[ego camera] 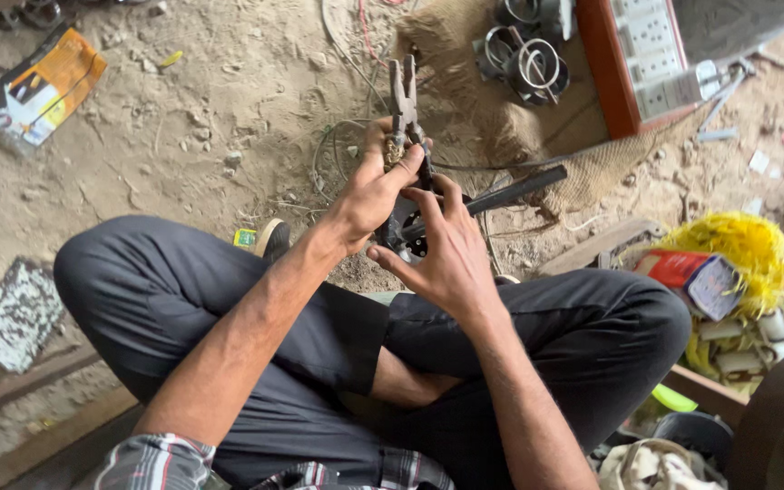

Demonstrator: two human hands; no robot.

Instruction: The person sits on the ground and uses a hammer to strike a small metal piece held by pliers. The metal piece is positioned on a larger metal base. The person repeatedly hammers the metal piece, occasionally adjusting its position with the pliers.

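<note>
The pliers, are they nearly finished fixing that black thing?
Cannot tell what is done. In hand: the left hand grips the pliers, whose tip points away; the right hand steadies a dark round part with a shaft. Loose metal rings lie untouched on the sacking.

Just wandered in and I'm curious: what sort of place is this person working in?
Probably an informal repair workshop on a dirt floor. The left hand holds pliers against a dark metal part steadied by the right hand; metal rings and a switchboard lie nearby.

bare sand (210, 118) ahead, metal rings (528, 54) right
</note>
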